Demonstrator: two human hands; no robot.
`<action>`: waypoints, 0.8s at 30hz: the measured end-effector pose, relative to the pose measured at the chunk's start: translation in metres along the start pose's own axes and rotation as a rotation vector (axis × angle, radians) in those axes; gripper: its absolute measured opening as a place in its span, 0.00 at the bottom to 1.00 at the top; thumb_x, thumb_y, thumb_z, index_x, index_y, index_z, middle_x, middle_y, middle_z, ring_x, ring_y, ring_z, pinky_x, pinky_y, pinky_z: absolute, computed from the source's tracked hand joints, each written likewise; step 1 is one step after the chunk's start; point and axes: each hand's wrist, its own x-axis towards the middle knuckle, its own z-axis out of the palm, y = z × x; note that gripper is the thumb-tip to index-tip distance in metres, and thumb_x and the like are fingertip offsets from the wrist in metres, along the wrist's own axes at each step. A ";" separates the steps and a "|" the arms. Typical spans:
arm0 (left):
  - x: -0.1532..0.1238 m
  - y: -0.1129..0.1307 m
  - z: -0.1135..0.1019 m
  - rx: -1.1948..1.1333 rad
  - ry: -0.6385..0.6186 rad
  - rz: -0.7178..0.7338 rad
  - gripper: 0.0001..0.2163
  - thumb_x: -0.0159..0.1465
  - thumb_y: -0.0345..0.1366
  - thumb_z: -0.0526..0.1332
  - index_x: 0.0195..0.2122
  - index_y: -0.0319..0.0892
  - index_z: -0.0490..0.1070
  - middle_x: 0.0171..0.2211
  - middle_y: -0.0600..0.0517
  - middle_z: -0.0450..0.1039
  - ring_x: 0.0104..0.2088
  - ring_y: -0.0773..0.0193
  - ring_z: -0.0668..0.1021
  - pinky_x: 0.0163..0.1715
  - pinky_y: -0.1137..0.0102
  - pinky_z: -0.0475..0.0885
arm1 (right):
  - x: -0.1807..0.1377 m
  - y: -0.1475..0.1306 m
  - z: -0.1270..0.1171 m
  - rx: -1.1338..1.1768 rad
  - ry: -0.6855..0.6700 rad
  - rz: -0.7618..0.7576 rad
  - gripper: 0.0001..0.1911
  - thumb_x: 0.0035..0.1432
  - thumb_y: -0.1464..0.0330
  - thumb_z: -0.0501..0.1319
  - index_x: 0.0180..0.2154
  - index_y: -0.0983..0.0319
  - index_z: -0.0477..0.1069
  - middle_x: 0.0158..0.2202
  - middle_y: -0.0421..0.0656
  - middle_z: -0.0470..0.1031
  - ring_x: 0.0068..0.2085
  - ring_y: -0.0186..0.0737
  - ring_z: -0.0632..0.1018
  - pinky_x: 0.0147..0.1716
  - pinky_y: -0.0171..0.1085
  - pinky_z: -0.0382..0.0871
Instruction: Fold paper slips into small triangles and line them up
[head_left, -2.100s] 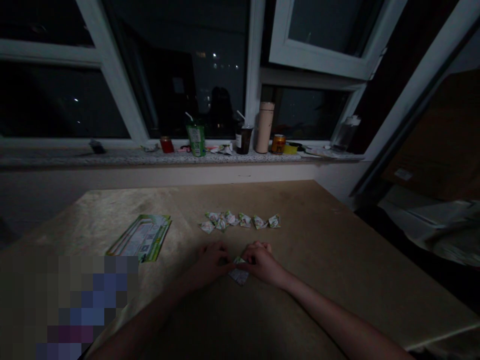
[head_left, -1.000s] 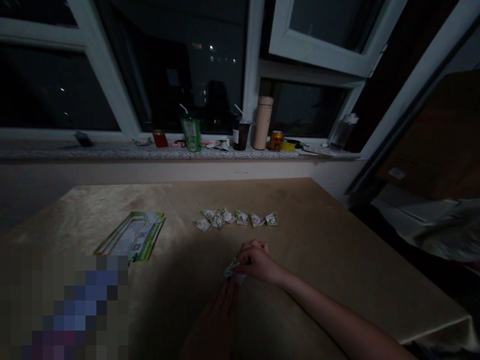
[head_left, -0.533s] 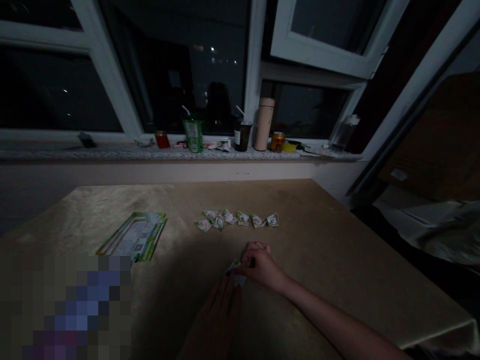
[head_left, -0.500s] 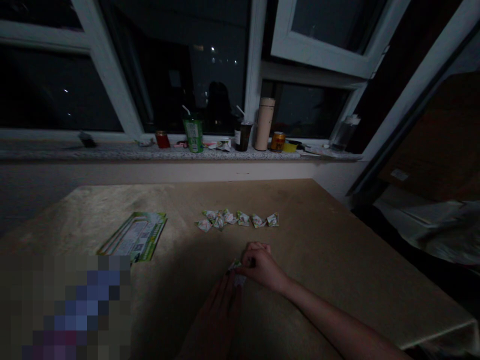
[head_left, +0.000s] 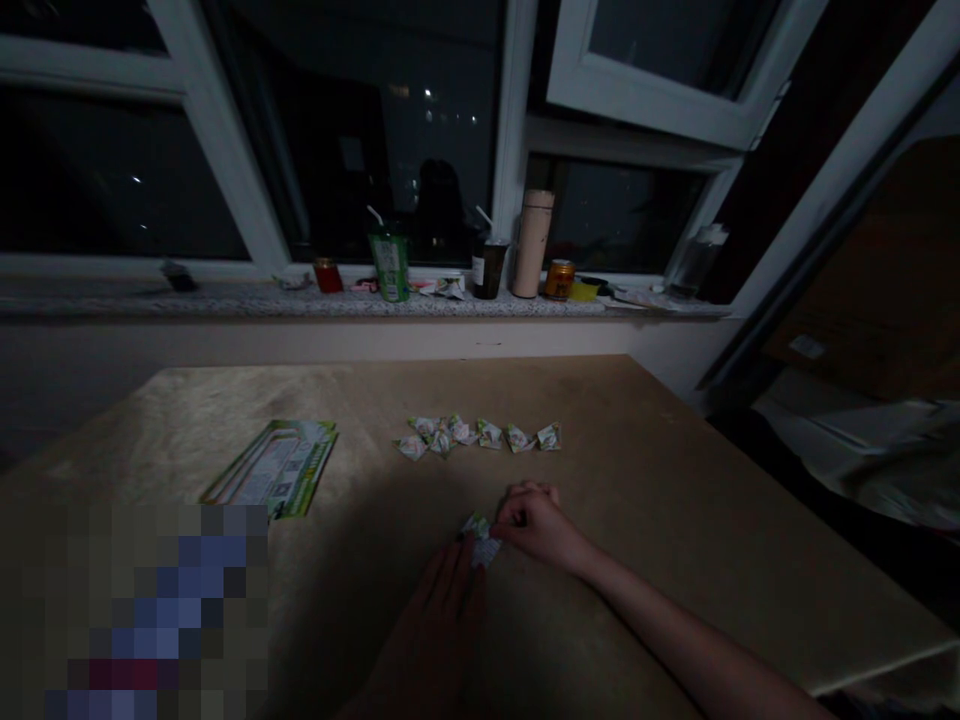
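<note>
A small folded piece of green-and-white printed paper lies on the brown-covered table in front of me. My left hand rests flat, its stretched fingertips on the paper's left edge. From the right, my right hand is curled, with thumb and forefinger pinching the paper's right side. Farther back lies a row of several folded paper pieces in the same colours. To the left is a fanned stack of green-and-white printed sheets.
Along the granite windowsill stand a green cup, a dark cup, a pink flask, a red jar and an orange can. A pixelated patch covers the lower left. The table's right edge slopes toward me.
My right hand has shifted slightly right, and more of the folded paper shows between my hands. My left hand stays flat beside it. The whole view has shifted a little.
</note>
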 end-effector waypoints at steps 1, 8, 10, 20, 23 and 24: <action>0.000 0.001 -0.002 -0.004 -0.007 -0.004 0.47 0.53 0.59 0.61 0.64 0.28 0.51 0.65 0.30 0.36 0.64 0.36 0.45 0.60 0.46 0.50 | 0.001 0.000 -0.001 -0.002 -0.008 0.005 0.06 0.51 0.68 0.66 0.23 0.60 0.76 0.27 0.38 0.73 0.38 0.38 0.70 0.41 0.40 0.49; 0.001 -0.001 -0.004 -0.037 0.038 0.036 0.48 0.51 0.61 0.61 0.63 0.29 0.54 0.65 0.30 0.36 0.64 0.36 0.45 0.60 0.46 0.50 | 0.005 -0.002 -0.006 0.018 -0.072 0.050 0.06 0.48 0.69 0.67 0.22 0.60 0.76 0.25 0.37 0.75 0.34 0.37 0.72 0.41 0.38 0.52; 0.000 -0.001 -0.006 -0.040 0.023 0.023 0.49 0.50 0.61 0.63 0.64 0.29 0.53 0.65 0.31 0.36 0.64 0.37 0.46 0.60 0.47 0.50 | 0.006 -0.003 -0.007 0.022 -0.088 0.060 0.06 0.47 0.69 0.68 0.21 0.61 0.76 0.24 0.36 0.75 0.31 0.35 0.72 0.39 0.36 0.54; 0.003 0.006 -0.016 -0.056 0.059 -0.084 0.49 0.50 0.57 0.65 0.66 0.33 0.49 0.65 0.35 0.44 0.64 0.42 0.52 0.61 0.51 0.51 | 0.006 -0.005 -0.008 -0.002 -0.109 0.044 0.06 0.50 0.71 0.66 0.22 0.62 0.76 0.24 0.36 0.75 0.32 0.34 0.73 0.41 0.36 0.53; 0.004 0.004 -0.012 -0.090 0.105 -0.090 0.49 0.50 0.55 0.67 0.66 0.34 0.49 0.66 0.37 0.45 0.64 0.43 0.52 0.61 0.53 0.53 | 0.006 -0.005 -0.009 -0.016 -0.120 0.025 0.06 0.50 0.71 0.65 0.22 0.61 0.75 0.24 0.36 0.75 0.32 0.34 0.73 0.42 0.37 0.53; 0.005 0.003 -0.010 -0.103 0.131 -0.081 0.49 0.49 0.54 0.67 0.66 0.35 0.48 0.66 0.37 0.44 0.64 0.43 0.52 0.61 0.53 0.54 | 0.006 -0.005 -0.009 -0.021 -0.119 0.021 0.06 0.50 0.71 0.65 0.22 0.61 0.75 0.24 0.36 0.75 0.33 0.35 0.73 0.42 0.37 0.53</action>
